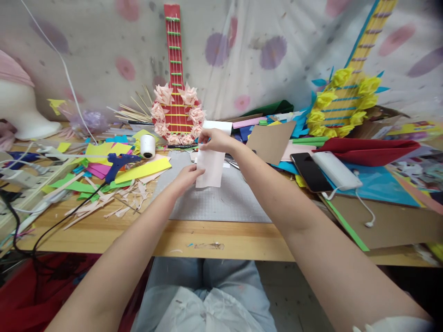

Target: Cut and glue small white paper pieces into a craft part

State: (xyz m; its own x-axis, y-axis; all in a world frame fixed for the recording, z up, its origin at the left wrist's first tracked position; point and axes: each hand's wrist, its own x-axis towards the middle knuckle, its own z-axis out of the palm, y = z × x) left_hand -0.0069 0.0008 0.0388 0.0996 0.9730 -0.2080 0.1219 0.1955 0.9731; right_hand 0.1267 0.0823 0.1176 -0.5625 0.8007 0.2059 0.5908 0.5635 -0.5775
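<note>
Both hands hold a pale pink strip of paper point(210, 168) upright above the grey cutting mat point(221, 203). My left hand point(187, 176) pinches its lower left edge. My right hand point(213, 139) grips its top end. Right behind the paper stands a red paper guitar point(175, 74) ringed with pink paper flowers, and a white paper piece point(218, 127) lies at its foot.
A blue glue gun point(119, 163), a white spool point(147, 145) and coloured paper scraps lie on the left. A dark phone point(309, 171), a white power bank point(335, 169), cardboard point(272, 140) and a yellow-flowered paper guitar point(341, 103) lie on the right. A mannequin head point(20, 110) stands far left.
</note>
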